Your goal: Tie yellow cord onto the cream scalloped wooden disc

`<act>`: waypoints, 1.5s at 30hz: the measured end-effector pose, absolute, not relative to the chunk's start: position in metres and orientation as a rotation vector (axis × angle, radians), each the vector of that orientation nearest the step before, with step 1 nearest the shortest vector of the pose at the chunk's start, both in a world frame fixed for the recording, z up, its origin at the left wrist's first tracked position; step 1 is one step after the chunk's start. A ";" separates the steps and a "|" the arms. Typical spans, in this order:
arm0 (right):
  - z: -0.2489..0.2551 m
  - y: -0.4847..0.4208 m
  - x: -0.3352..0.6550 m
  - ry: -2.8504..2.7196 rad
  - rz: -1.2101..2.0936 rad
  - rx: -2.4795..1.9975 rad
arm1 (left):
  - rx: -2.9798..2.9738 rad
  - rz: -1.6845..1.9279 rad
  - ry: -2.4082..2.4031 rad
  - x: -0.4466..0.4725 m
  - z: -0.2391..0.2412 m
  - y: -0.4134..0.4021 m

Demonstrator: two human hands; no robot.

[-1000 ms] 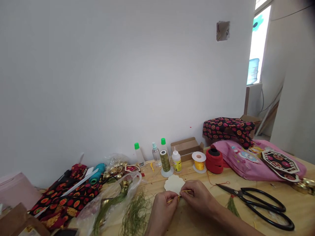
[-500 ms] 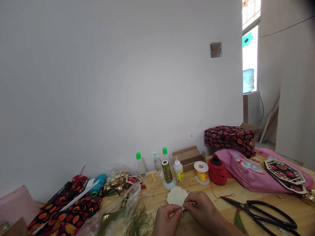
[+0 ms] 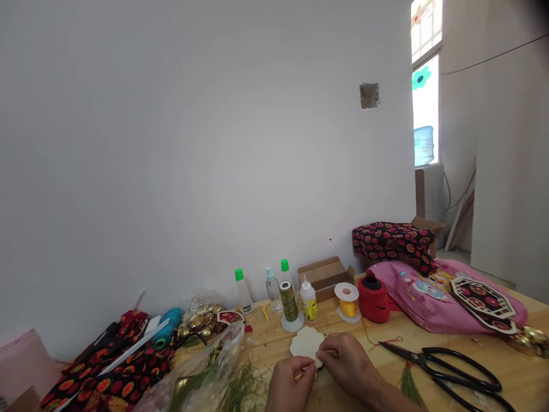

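My left hand and my right hand are closed side by side at the bottom centre, low over the wooden table. Both pinch a thin yellow cord that runs between their fingertips. A cream scalloped disc lies flat on the table just beyond the fingers, partly hidden by them. What the cord is tied to is covered by my left fingers.
Black scissors lie to the right. Behind the disc stand a green thread cone, glue bottles, a yellow cord spool, a red roll and a small carton. Patterned cloth, bagged green fibres lie left; a pink bag right.
The view has tilted upward, so the hands sit lower in the frame. Both hands stay pinched on the yellow cord with small finger movements.
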State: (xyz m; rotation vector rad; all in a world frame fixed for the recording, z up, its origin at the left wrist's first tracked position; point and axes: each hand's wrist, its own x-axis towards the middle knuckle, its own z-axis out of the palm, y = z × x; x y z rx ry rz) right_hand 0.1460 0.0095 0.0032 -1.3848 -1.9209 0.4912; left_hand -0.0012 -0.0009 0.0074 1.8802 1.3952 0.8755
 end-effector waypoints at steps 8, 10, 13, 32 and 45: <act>0.008 0.005 0.144 -1.919 0.505 -1.324 | 1.754 0.940 1.372 -0.005 0.002 0.003; 0.007 0.006 0.144 -1.911 0.484 -1.371 | 1.759 0.916 1.414 -0.004 0.002 0.002; 0.004 0.009 0.145 -1.878 0.483 -1.434 | 1.773 0.905 1.432 -0.003 0.004 0.001; 0.017 0.000 0.147 -1.968 0.474 -1.356 | 1.763 0.929 1.482 -0.006 0.007 -0.003; 0.013 0.003 0.147 -1.978 0.486 -1.359 | 2.038 0.704 1.690 0.002 0.017 -0.009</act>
